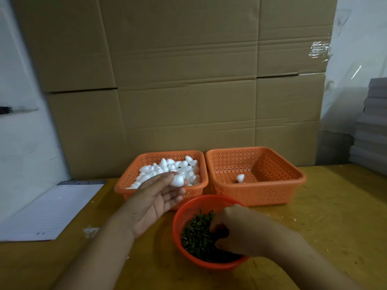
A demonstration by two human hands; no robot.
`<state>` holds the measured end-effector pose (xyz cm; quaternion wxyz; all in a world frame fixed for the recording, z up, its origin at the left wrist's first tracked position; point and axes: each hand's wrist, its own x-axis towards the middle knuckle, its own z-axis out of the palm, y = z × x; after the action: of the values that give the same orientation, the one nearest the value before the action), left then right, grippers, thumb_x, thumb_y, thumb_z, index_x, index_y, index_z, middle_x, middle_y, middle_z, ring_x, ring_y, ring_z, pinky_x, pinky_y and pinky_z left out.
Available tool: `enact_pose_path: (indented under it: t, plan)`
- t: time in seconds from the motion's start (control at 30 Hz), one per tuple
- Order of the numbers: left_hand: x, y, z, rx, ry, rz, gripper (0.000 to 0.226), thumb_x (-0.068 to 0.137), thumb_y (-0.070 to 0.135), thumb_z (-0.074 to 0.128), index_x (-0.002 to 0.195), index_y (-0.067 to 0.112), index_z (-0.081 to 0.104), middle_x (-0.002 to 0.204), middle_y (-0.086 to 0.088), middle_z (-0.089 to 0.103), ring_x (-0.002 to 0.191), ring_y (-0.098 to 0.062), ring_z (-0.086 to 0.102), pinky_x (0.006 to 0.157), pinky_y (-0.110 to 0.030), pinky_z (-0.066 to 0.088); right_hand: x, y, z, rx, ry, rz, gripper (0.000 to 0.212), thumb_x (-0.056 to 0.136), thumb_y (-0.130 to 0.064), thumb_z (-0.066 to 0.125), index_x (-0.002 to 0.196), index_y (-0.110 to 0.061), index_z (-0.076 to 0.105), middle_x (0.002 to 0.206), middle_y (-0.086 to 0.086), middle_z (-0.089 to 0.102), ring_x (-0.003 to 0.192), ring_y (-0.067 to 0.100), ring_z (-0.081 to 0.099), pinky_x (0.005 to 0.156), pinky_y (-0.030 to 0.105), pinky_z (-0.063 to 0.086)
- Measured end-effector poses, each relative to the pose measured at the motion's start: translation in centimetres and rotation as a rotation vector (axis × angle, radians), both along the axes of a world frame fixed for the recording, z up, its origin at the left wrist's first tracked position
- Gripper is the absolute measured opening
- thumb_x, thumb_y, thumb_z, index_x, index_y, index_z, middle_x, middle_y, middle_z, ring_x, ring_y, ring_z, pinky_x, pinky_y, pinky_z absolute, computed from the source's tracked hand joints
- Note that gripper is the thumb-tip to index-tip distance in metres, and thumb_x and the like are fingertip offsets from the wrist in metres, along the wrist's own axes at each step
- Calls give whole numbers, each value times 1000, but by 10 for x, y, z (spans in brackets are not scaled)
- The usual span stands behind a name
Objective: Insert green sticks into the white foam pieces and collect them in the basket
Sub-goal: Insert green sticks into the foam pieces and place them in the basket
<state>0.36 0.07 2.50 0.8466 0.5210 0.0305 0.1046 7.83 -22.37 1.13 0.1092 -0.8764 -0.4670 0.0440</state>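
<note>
My left hand (154, 200) is raised palm-up in front of the left orange basket (129, 176) and pinches one white foam piece (178, 181) at its fingertips. That basket holds several loose white foam pieces (178, 166). My right hand (236, 229) reaches down into the round red bowl (180, 212) of green sticks (196, 235), its fingers curled among them; whether it holds a stick is hidden. The right orange basket (272, 191) contains one foam piece (240, 178).
A lined paper pad (48, 210) lies at the left on the yellow table (335, 216). White crumbs (91, 231) sit beside it. Cardboard boxes (184, 80) form a wall behind the baskets. Grey stacked sheets (372, 126) stand at the right.
</note>
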Motion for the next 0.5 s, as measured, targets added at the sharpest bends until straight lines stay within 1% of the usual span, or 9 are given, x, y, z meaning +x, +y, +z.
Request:
enact_pose_path:
  t: [0.07, 0.17, 0.3, 0.37, 0.43, 0.5]
  plan:
    - [-1, -2, 2, 15, 2, 7, 14, 85, 22, 71, 92, 16, 81, 107, -22, 73, 86, -23, 73, 69, -31, 60, 2, -1, 0, 0, 7, 5, 35, 89, -31, 69, 124, -31, 65, 121, -13, 65, 103, 8, 61, 79, 22, 50]
    - [-2, -5, 3, 28, 8, 17, 15, 85, 27, 71, 90, 17, 81, 103, -20, 74, 84, -22, 73, 68, -31, 60, 3, -3, -1, 14, 14, 15, 35, 90, -30, 69, 125, -31, 65, 122, -14, 64, 95, 3, 56, 70, 14, 44]
    - [0, -11, 4, 26, 48, 35, 31, 82, 38, 72, 99, 13, 79, 94, -14, 73, 78, -19, 71, 66, -30, 60, 3, -4, -5, 31, 4, 8, 34, 90, -29, 69, 124, -31, 66, 120, -13, 65, 101, 7, 62, 73, 18, 47]
    - [1, -12, 5, 48, 57, 22, 31, 84, 44, 69, 95, 17, 81, 85, -9, 71, 72, -16, 68, 65, -30, 59, 3, -4, -6, 34, -6, 10, 34, 90, -29, 69, 124, -31, 66, 120, -14, 65, 102, 7, 62, 73, 17, 47]
    - [0, -12, 5, 73, 59, 20, 33, 85, 46, 67, 91, 17, 81, 78, -6, 66, 67, -14, 63, 62, -29, 57, 3, -4, -7, 38, -9, 13, 34, 89, -30, 69, 123, -31, 66, 119, -14, 65, 101, 6, 62, 73, 16, 49]
    - [-2, -15, 6, 150, 57, 32, 33, 80, 48, 72, 87, 17, 80, 74, -5, 63, 66, -13, 60, 62, -28, 56, 3, -4, -6, 44, -11, 17, 32, 89, -30, 69, 121, -30, 67, 117, -14, 66, 97, 4, 62, 72, 15, 49]
